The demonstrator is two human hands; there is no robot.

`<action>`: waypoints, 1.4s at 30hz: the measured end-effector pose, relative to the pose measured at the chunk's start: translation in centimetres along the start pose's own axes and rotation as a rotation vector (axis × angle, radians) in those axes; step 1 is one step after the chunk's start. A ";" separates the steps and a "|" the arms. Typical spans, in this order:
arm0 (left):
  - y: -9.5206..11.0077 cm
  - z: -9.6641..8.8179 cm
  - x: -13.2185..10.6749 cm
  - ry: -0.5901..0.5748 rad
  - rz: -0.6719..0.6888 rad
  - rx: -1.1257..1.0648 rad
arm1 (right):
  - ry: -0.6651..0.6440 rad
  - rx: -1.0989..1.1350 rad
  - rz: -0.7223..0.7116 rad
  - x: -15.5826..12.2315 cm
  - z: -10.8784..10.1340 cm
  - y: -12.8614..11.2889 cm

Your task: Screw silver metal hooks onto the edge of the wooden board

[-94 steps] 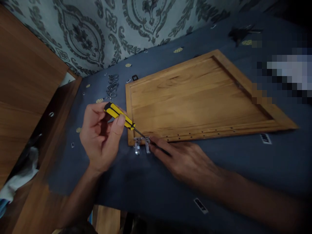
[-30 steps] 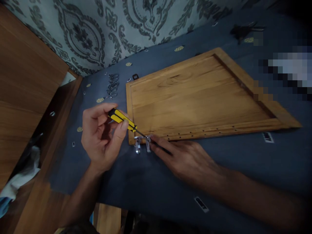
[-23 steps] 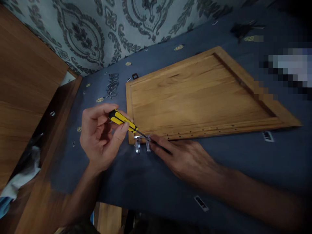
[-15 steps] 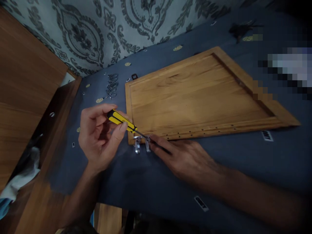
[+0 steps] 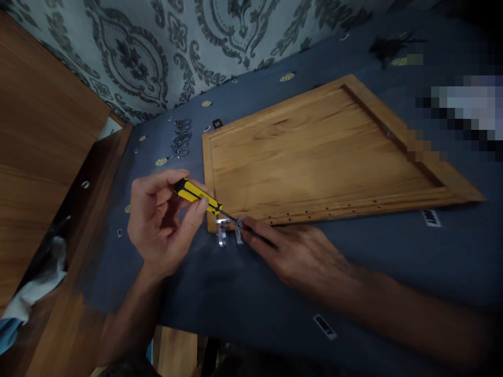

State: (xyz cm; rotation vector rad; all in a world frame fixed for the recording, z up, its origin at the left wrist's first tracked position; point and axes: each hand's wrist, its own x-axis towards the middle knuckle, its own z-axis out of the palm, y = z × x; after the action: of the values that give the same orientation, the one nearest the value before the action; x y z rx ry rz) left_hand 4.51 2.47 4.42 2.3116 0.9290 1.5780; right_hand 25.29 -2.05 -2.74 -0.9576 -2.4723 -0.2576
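My left hand is closed around the yellow and black handle of a screwdriver, pinching it between thumb and fingers. The thin shaft slants down to the right, its tip at a silver metal hinge on the near left corner of the wooden panel. At the hinge's right-hand piece, the thumb and forefinger of my right hand are pinched together, touching the metal. They hide the end of the screwdriver. The framed panel lies on dark blue cloth, with several small dark holes along its near edge.
Several metal hinge-like pieces lie in a row left of the panel. A small dark fitting sits by its far left edge. Wooden furniture stands at left, patterned fabric behind. A dark object lies at far right.
Almost nothing differs. The view shifts very slightly, and both hands keep the same grip and place at the hinge.
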 end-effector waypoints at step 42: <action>0.0 0.1 -0.3 0.042 -0.054 0.001 | -0.026 -0.013 0.016 0.0 0.0 -0.1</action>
State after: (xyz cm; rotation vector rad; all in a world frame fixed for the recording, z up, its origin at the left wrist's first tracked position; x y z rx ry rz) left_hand 4.58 2.33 4.18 2.2429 0.9933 1.6103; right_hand 25.23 -2.13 -2.72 -0.9920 -2.4884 -0.2580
